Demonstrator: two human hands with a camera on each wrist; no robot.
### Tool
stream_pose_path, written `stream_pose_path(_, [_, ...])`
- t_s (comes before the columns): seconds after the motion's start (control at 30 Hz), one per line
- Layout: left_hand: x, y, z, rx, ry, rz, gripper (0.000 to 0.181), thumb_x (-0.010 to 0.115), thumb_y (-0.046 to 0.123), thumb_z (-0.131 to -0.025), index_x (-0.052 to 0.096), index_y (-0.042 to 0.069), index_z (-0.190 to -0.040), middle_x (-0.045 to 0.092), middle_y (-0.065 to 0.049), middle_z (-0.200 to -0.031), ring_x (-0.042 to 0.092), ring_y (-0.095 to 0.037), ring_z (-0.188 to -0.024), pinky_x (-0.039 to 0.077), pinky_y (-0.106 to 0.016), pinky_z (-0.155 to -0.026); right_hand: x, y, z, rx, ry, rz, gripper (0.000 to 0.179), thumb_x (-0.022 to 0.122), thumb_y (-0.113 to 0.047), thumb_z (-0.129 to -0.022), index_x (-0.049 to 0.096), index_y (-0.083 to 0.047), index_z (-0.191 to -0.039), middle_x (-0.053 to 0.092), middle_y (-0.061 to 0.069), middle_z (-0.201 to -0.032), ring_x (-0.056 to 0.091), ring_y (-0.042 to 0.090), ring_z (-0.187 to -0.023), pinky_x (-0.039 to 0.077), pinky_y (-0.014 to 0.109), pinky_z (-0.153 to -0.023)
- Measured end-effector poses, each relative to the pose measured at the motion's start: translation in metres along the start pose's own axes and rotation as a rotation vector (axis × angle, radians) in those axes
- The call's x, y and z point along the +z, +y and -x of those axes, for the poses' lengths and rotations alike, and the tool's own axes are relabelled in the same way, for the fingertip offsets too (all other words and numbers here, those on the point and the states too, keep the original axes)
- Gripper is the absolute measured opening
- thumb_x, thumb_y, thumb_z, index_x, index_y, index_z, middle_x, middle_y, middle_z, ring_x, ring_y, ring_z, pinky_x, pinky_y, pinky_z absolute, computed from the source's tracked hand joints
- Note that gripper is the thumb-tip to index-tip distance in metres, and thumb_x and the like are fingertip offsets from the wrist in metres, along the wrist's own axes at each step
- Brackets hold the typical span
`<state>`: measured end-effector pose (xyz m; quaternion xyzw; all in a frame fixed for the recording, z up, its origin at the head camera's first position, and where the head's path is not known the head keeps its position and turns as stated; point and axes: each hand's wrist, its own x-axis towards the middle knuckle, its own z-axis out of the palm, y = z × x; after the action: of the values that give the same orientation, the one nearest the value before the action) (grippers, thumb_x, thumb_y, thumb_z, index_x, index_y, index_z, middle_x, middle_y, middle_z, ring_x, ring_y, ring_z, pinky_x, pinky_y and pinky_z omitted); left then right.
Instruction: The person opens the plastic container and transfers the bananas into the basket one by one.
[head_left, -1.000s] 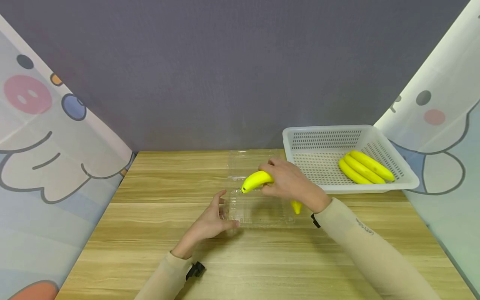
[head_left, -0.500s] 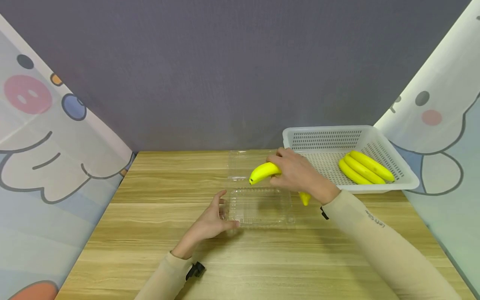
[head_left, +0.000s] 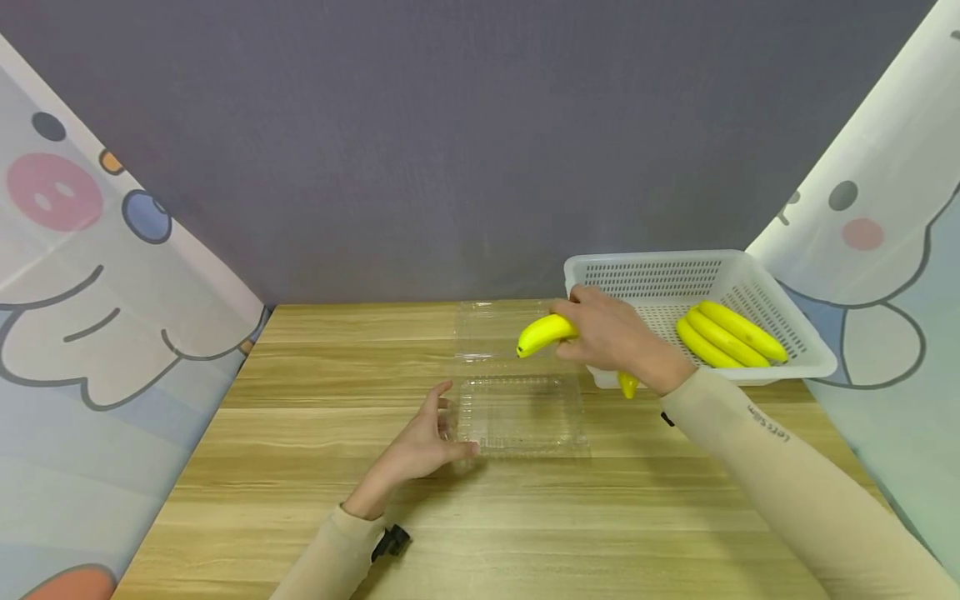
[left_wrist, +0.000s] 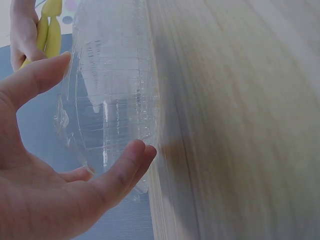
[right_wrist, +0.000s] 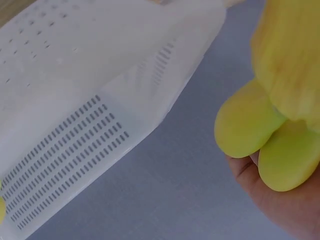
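Note:
A clear plastic clamshell box (head_left: 517, 448) lies opened out on the wooden tabletop, its lid (head_left: 495, 329) folded back towards the wall. At the box's left side is my left hand (head_left: 416, 442), thumb at the front corner and fingers spread along the edge. The left wrist view shows thumb and fingertips (left_wrist: 134, 149) spanning the box wall. My right hand (head_left: 611, 333) grips a small bunch of bananas (head_left: 547, 335) in the air, by the basket's left front corner. Two bananas (right_wrist: 245, 120) of it show in the right wrist view; the palm is hidden.
A white perforated basket (head_left: 652, 260) stands at the back right, with several yellow bananas (head_left: 731, 333) at its right end. The grey wall (head_left: 420, 150) rises behind the tabletop (head_left: 330, 350). Cartoon-printed panels (head_left: 97, 275) flank both sides.
My right hand has moved right and back with the bananas, from over the clear box to the basket's left front corner. My left hand and the box have stayed in place.

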<state>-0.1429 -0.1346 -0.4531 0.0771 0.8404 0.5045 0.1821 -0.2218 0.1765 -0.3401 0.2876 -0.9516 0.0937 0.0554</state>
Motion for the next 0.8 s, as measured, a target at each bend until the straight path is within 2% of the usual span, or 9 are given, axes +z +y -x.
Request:
stream_pose_path(0.2, [0.000,0.001,0.000,0.001,0.001,-0.007,0.114,0.089,0.026,-0.078,0.013,0.011,-0.162,0.037,-0.021,-0.151,0.052,-0.037,-0.123,0.050,-0.053,-0.096,-0.004,0.008,0.000,0.004,-0.011,0.022,0.033,0.070,-0.023,-0.079,0.062,-0.014,-0.110,0.050,0.007,-0.092,0.046,0.024,-0.079,0.040,0.034,-0.060])
stream_pose_path(0.5, [-0.001,0.000,0.000,-0.001,0.000,0.007,0.115,0.090,0.026,-0.078,0.012,0.012,-0.162,0.036,-0.021,-0.152,0.050,-0.039,-0.127,0.049,-0.055,-0.098,-0.011,0.022,-0.003,0.021,-0.037,0.048,0.029,0.068,-0.022,-0.080,0.059,-0.013,-0.106,0.047,0.007,-0.089,0.044,0.024,-0.077,0.038,0.036,-0.062])
stream_pose_path(0.6, [0.000,0.000,0.000,-0.001,0.000,0.012,0.116,0.090,0.026,-0.077,0.012,0.012,-0.162,0.036,-0.021,-0.153,0.050,-0.040,-0.128,0.049,-0.055,-0.099,-0.016,0.029,-0.003,0.045,-0.044,0.055,0.026,0.068,-0.022,-0.081,0.057,-0.013,-0.104,0.047,0.007,-0.089,0.044,0.025,-0.078,0.039,0.037,-0.064])
stream_pose_path(0.8, [0.001,0.000,0.000,-0.001,0.003,0.015,0.116,0.090,0.026,-0.077,0.013,0.012,-0.162,0.036,-0.020,-0.152,0.049,-0.040,-0.129,0.048,-0.056,-0.101,-0.025,0.042,-0.004,0.119,-0.077,0.067,0.030,0.068,-0.023,-0.082,0.057,-0.014,-0.108,0.050,0.010,-0.096,0.046,0.029,-0.084,0.042,0.041,-0.067])
